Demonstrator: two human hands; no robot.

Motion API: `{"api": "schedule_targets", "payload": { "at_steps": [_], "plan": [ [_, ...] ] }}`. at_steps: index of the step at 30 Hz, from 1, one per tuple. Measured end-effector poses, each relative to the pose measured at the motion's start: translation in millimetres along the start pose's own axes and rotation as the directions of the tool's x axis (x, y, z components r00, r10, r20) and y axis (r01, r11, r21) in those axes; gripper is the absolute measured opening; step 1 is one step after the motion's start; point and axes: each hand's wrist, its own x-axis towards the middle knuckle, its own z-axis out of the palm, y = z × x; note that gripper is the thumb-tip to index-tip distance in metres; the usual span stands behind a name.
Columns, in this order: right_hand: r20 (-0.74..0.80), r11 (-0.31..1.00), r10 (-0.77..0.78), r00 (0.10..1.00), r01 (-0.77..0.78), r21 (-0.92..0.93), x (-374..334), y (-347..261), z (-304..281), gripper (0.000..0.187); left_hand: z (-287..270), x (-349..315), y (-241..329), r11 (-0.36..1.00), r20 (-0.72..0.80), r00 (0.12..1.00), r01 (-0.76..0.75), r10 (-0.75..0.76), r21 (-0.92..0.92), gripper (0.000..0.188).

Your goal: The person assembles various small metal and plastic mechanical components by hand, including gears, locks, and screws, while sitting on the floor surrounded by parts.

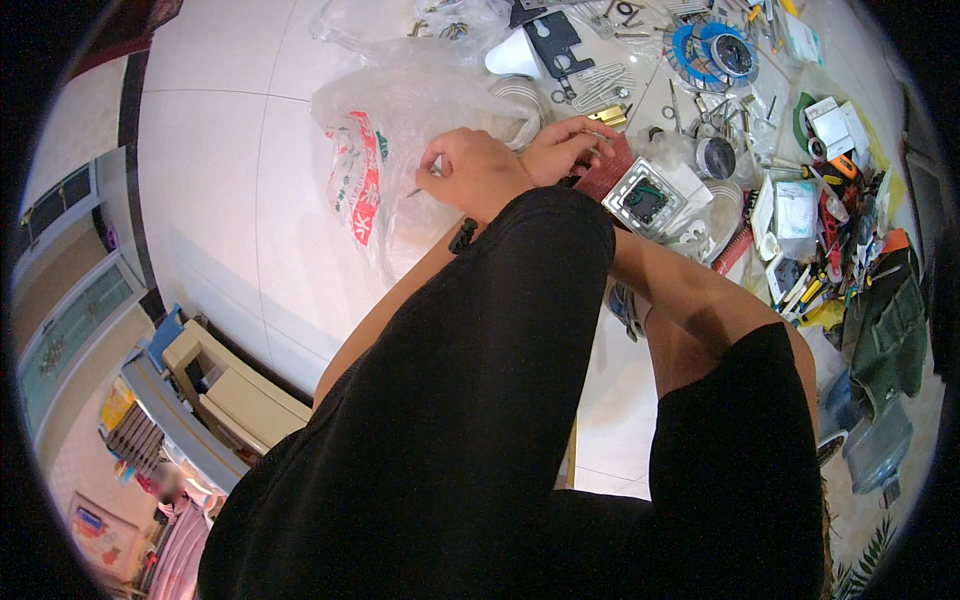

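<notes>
Plastic bag (pixel 395 120) leftmost, my left hand (pixel 475 165) over it. Small metallic piece (pixel 414 192) pinched there, above the bag; a light, steady pinch should keep it from slipping, I judge. Left fingers curled downward. Right hand (pixel 562 152) loosely bent near a brass-coloured piece (pixel 610 117); cannot tell whether it grips anything.

glossy white floor tiles (pixel 205 180) run up to a dark skirting strip (pixel 129 110) along a pale wall (pixel 90 115).
</notes>
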Motion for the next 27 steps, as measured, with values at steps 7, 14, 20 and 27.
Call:
{"api": "schedule_targets", "payload": {
  "at_steps": [7,14,20,27],
  "plan": [
    [0.056,0.989,-0.092,0.994,0.098,-0.111,-10,-5,-7,0.019,0,-4,-2,0.999,-0.065,0.998,-0.008,0.011,0.041,0.024],
    [0.080,0.976,-0.198,0.977,0.204,-0.076,-11,0,-15,0.017,-4,1,-7,0.997,-0.076,0.997,-0.025,0.031,0.079,0.023],
    [0.297,0.979,-0.182,0.937,0.144,0.145,-20,13,-66,0.020,5,6,-6,0.978,-0.007,0.996,-0.090,0.093,0.190,0.025],
    [0.067,0.820,-0.154,0.986,0.089,0.566,-47,32,-91,0.022,2,-15,5,0.991,-0.021,0.990,-0.136,0.136,0.011,0.028]
  ]
}}
